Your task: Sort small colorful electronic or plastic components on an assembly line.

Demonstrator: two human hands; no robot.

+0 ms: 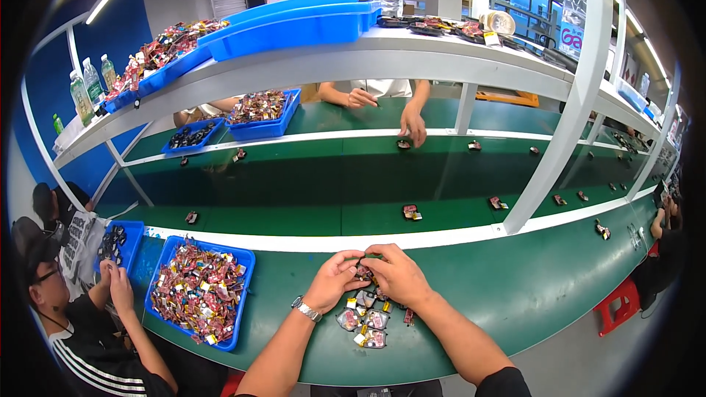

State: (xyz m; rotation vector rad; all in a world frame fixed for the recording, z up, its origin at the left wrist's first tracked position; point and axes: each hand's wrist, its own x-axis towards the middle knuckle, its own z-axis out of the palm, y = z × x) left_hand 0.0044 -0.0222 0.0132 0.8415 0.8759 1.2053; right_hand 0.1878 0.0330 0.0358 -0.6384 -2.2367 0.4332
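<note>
My left hand, with a metal-banded watch at its wrist, is closed on a small dark and red circuit-board assembly. Fingers of my right hand pinch the same piece from the other side, hiding much of it. Just below both hands, on the green table, lies a small pile of similar assemblies: reddish boards with yellow and white bits, some in dark-rimmed cases. Left of my left hand stands a blue tray heaped with red, white and yellow board pieces.
Past a white rail runs a green conveyor belt carrying scattered assemblies. A white post rises at right. Across the belt a co-worker's hand reaches down. Another person sits at left beside a smaller blue tray.
</note>
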